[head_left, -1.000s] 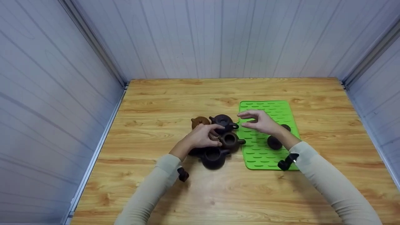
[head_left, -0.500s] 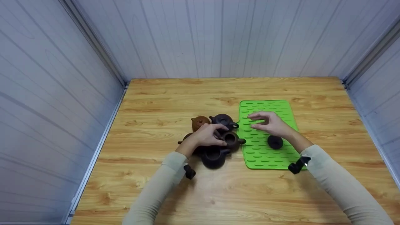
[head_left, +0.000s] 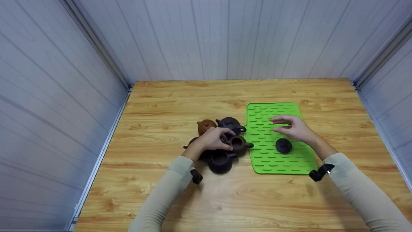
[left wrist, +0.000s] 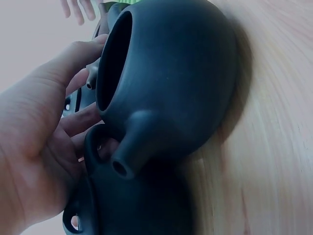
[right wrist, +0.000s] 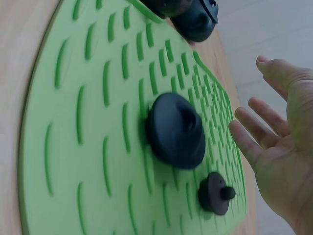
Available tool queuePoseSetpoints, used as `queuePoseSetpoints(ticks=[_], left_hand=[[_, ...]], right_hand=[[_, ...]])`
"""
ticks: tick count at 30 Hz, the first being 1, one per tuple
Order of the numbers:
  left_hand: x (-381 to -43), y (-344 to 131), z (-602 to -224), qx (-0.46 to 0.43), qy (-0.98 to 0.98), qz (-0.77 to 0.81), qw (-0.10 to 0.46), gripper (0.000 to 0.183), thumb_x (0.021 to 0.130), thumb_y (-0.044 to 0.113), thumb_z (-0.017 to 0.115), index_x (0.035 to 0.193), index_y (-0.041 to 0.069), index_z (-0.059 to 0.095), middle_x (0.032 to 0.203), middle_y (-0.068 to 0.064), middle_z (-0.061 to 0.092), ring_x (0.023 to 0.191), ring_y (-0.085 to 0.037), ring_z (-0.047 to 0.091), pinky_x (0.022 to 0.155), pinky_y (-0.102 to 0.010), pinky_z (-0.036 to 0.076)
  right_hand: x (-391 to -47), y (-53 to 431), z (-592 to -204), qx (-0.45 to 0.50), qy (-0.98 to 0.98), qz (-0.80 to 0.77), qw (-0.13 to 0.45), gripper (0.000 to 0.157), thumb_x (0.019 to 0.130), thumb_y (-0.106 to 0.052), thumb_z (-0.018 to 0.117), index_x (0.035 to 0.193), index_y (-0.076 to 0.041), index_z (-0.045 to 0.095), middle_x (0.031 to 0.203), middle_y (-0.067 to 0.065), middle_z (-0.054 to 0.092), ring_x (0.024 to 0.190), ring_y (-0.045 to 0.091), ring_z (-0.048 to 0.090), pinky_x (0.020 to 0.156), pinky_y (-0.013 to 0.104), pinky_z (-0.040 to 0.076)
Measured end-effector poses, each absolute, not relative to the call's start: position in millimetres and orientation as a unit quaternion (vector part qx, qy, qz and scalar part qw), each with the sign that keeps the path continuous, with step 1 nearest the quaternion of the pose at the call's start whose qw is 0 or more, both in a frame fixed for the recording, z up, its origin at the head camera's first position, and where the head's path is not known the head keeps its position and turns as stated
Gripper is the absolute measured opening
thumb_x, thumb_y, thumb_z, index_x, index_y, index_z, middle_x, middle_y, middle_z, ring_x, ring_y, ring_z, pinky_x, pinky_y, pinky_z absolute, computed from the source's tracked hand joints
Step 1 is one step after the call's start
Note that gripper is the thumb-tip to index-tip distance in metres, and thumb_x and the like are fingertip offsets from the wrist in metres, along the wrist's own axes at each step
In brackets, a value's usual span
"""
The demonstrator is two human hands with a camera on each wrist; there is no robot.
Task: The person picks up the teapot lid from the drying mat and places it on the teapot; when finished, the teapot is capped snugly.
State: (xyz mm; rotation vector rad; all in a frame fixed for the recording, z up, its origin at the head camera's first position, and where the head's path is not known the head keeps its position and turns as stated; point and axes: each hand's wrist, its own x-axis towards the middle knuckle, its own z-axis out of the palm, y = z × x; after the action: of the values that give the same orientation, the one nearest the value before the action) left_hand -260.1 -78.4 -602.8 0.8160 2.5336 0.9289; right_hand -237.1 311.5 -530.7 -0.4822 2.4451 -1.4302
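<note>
My left hand (head_left: 214, 139) reaches over a cluster of small teapots. Its thumb and index finger curve about the spout side of a lidless dark brown teapot (head_left: 242, 146). Closer to me is a black teapot (head_left: 220, 164), also lidless; it fills the left wrist view in front of my fingers. To the right, my right hand (head_left: 297, 130) hovers over a green mat (head_left: 268, 164), fingers apart and holding nothing. Below it lies a black lid (head_left: 284, 146). A smaller dark brown lid (right wrist: 215, 194) on the mat shows in the right wrist view, hidden by my hand from the head.
Behind the left hand stand an orange-brown teapot (head_left: 206, 125) and a dark lidded teapot (head_left: 230, 123). Another dark teapot (head_left: 193, 140) sits partly under the left wrist. White panels (head_left: 180, 42) wall in the wooden table (head_left: 154, 106) at the back and sides.
My right hand has moved rightward across the mat, over the lids. My left hand slid a little right toward the brown teapot, then stayed there.
</note>
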Motion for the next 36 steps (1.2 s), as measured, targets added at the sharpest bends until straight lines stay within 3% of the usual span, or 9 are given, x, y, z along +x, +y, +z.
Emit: queuePoseSetpoints(ticks=[3,5,8,11,15,20,28,36], left_hand=[[-258.8,-77.8,-600.6,0.280,0.889,0.324,0.161,0.060,0.086,0.053,0.097,0.141,0.037,0.076,0.117,-0.001,0.087,0.110,-0.018,0.081,0.102,-0.039,0.062],[-256.0,-77.6,-596.4,0.276,0.890,0.324,0.162,0.060,0.087,0.052,0.097,0.141,0.037,0.076,0.118,-0.001,0.087,0.111,-0.018,0.081,0.102,-0.039,0.061],[-252.4,-77.1,-590.6,0.272,0.892,0.322,0.163,0.059,0.088,0.050,0.096,0.141,0.036,0.076,0.118,0.000,0.087,0.111,-0.018,0.081,0.101,-0.038,0.062],[-251.9,-76.7,-590.6,0.270,0.891,0.326,0.164,0.058,0.088,0.049,0.097,0.141,0.035,0.076,0.116,0.001,0.088,0.110,-0.017,0.082,0.102,-0.038,0.062],[-253.8,-76.2,-596.2,0.271,0.890,0.330,0.162,0.059,0.087,0.049,0.097,0.140,0.035,0.076,0.114,0.001,0.088,0.107,-0.015,0.082,0.102,-0.038,0.063],[-251.1,-74.7,-591.6,0.271,0.891,0.327,0.160,0.059,0.087,0.045,0.097,0.140,0.032,0.076,0.115,-0.001,0.088,0.107,-0.016,0.082,0.100,-0.036,0.063],[-238.4,-71.2,-563.7,0.262,0.894,0.319,0.174,0.056,0.090,0.039,0.094,0.142,0.027,0.076,0.117,-0.005,0.087,0.109,-0.021,0.082,0.101,-0.037,0.062],[-242.9,-72.4,-574.9,0.260,0.898,0.314,0.164,0.055,0.088,0.039,0.096,0.139,0.029,0.077,0.115,-0.002,0.088,0.108,-0.018,0.082,0.100,-0.036,0.062]], right_hand=[[-235.5,318.7,-531.2,-0.150,0.845,-0.495,0.135,0.047,0.109,-0.013,0.075,0.152,0.003,0.066,0.160,0.030,0.063,0.150,0.050,0.060,0.098,0.010,0.057],[-235.0,323.5,-531.6,-0.140,0.849,-0.492,0.134,0.048,0.109,-0.015,0.075,0.153,0.002,0.065,0.160,0.031,0.062,0.150,0.052,0.059,0.096,0.010,0.057],[-234.3,329.7,-531.4,-0.124,0.854,-0.490,0.128,0.049,0.110,-0.017,0.075,0.154,0.002,0.065,0.158,0.032,0.063,0.143,0.041,0.067,0.094,0.012,0.058],[-233.9,335.6,-531.8,-0.112,0.856,-0.493,0.110,0.048,0.110,-0.017,0.075,0.152,0.003,0.066,0.154,0.033,0.064,0.123,0.017,0.077,0.089,0.017,0.061],[-233.6,345.1,-536.1,-0.109,0.864,-0.486,0.070,0.044,0.109,-0.014,0.076,0.149,0.003,0.069,0.151,0.031,0.066,0.111,-0.005,0.072,0.089,0.013,0.060],[-231.3,356.4,-543.5,-0.097,0.881,-0.463,0.030,0.040,0.110,-0.016,0.074,0.147,0.000,0.072,0.149,0.023,0.064,0.115,-0.006,0.064,0.091,0.003,0.051],[-225.8,367.9,-551.5,-0.084,0.894,-0.439,0.013,0.039,0.110,-0.017,0.075,0.145,0.000,0.073,0.145,0.024,0.064,0.112,-0.005,0.059,0.090,0.003,0.046],[-220.6,373.4,-560.7,-0.069,0.897,-0.436,0.012,0.039,0.110,-0.019,0.076,0.145,-0.002,0.074,0.142,0.024,0.063,0.109,-0.006,0.058,0.091,0.002,0.044]])
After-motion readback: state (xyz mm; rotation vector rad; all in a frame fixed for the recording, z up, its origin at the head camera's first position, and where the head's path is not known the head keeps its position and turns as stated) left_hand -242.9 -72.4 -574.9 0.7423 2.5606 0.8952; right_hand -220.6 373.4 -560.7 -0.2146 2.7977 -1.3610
